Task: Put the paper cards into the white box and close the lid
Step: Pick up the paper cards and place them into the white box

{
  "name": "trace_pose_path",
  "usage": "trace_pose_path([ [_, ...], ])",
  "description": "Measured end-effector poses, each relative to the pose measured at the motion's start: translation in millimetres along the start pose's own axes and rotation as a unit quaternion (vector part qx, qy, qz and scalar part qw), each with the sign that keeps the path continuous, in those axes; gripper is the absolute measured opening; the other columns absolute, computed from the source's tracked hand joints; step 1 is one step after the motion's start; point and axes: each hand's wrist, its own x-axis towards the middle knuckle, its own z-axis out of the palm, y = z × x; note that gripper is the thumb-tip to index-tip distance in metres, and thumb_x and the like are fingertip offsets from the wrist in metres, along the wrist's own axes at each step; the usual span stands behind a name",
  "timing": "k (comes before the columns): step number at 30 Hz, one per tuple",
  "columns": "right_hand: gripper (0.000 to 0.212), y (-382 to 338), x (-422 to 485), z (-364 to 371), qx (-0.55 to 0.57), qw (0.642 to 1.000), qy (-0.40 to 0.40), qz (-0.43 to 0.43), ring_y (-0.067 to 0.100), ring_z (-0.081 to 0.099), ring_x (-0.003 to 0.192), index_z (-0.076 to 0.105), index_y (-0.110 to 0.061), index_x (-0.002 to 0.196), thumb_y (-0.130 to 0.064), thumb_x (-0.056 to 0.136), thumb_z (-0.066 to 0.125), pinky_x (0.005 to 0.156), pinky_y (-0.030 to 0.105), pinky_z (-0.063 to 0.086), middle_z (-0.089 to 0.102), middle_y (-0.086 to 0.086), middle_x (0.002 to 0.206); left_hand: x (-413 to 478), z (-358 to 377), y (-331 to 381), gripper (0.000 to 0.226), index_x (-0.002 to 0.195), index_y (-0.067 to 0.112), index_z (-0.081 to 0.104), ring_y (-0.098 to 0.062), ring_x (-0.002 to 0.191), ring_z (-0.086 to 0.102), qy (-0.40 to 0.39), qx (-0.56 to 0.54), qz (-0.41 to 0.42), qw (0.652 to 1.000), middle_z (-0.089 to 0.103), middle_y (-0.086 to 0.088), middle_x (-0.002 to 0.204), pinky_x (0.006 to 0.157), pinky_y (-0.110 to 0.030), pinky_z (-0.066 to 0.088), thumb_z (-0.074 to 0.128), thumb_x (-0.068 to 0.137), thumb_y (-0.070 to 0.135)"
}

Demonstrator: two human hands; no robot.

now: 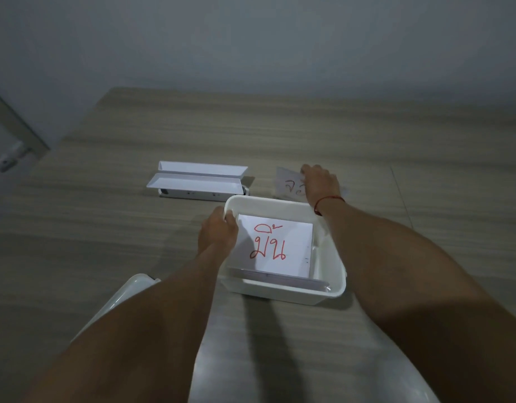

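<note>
A white box point(291, 295) stands open on the wooden table, and a paper card point(291, 245) with red writing lies flat inside it on a stack of others. My left hand point(219, 231) grips the box's left rim. Beyond the box's far right corner, my right hand point(319, 181) pinches the top edge of another paper card point(287, 184) with red writing, which is lifted off the table. A red string circles that wrist. The white lid point(120, 298) lies near the table's front edge at the left, partly hidden by my left forearm.
A white device with two shallow trays point(198, 180) sits behind the box to the left. The table's point(105, 228) left edge runs diagonally, with grey floor and a door frame beyond. A grey wall stands behind.
</note>
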Motion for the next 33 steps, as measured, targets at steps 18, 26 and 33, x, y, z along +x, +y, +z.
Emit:
trace_pose_path([
  [18,0.033,-20,-75,-80,0.107,0.98,0.166,-0.037,0.03,0.059,0.106,0.065,-0.013,0.101,-0.029,0.101,0.036,0.09,0.039,0.037,0.068,0.009,0.107,-22,-12,5,0.053,0.119,0.003,0.056,-0.037,0.108,0.06,-0.014,-0.042,-0.009,0.999,0.062,-0.023,0.118,0.09,-0.042,0.046,0.018,0.103,0.036],
  [26,0.033,-47,-87,-48,0.133,0.985,0.09,-0.057,0.028,0.06,0.102,0.065,-0.013,0.099,-0.03,0.101,0.037,0.091,0.039,0.038,0.07,0.007,0.104,-26,-12,-4,0.047,0.114,0.005,0.056,-0.033,0.098,0.06,-0.019,-0.077,-0.008,0.997,0.063,-0.021,0.112,0.086,-0.04,0.048,0.021,0.103,0.033],
  [33,0.033,-44,-110,-4,0.159,0.984,-0.077,-0.021,0.028,0.058,0.114,0.065,-0.014,0.107,-0.031,0.1,0.037,0.097,0.037,0.035,0.069,0.008,0.116,-21,-11,-8,0.045,0.118,0.01,0.057,-0.036,0.11,0.058,-0.036,-0.081,-0.014,0.996,0.061,-0.02,0.121,0.094,-0.041,0.045,0.022,0.102,0.035],
])
